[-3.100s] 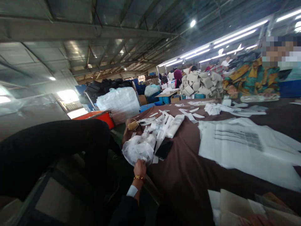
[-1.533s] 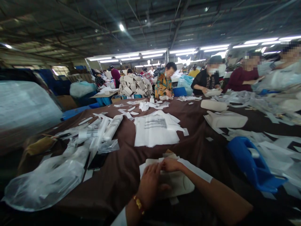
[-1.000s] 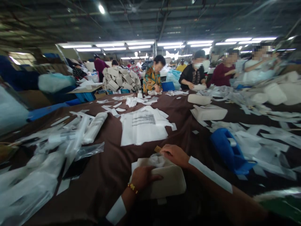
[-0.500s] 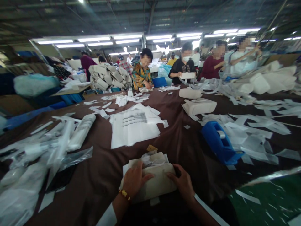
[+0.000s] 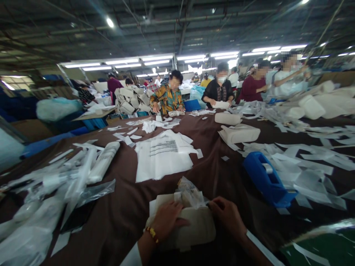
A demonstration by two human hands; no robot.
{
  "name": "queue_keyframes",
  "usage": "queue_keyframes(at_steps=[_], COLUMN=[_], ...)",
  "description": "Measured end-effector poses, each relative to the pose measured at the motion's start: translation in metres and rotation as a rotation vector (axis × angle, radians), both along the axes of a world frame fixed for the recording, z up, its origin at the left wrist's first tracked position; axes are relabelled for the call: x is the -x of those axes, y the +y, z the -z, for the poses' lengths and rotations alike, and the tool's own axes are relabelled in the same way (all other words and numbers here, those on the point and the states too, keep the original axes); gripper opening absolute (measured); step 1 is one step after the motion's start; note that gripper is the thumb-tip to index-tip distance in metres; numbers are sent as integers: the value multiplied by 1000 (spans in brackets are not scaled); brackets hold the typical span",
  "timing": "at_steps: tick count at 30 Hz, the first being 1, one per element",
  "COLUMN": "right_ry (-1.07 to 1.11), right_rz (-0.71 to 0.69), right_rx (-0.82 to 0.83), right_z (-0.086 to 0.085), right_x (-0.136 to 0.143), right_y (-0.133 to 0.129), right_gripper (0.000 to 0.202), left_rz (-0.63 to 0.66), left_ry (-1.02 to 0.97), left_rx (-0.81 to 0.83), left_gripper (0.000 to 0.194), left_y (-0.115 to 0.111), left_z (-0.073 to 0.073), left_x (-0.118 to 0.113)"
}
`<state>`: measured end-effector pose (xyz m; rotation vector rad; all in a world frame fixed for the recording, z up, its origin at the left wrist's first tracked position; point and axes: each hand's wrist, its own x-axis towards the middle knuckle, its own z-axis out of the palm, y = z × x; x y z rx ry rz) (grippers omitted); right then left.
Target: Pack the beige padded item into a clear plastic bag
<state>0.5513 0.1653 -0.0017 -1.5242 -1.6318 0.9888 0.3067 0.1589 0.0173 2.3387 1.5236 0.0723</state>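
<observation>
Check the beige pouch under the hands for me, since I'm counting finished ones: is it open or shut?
Open: crinkled clear plastic sticks out of the beige pouch's top, between the left hand and right hand.

A wide worktop covered in dark brown cloth carries everything. Near its front edge lies a beige pouch with crinkled clear plastic on top. Beyond it, flat white bags lie at the centre. Rolled clear plastic bags sprawl left. A blue tape dispenser sits right among white paper strips. More beige pouches lie farther right.
</observation>
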Motion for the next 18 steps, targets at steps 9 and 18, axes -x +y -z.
queue_keyframes(at_steps=[9, 18], right_ry=[-476, -373], right_rz=[-597, -993], right_rx=[-44, -1], right_z=[-11, 0], right_x=[87, 113], right_y=[67, 75], right_gripper=[24, 38], left_rz=[-118, -335], left_ry=[32, -205], left_rx=[23, 99], left_gripper=[56, 91], left_y=[-17, -13], left_z=[-5, 18], left_x=[-7, -4])
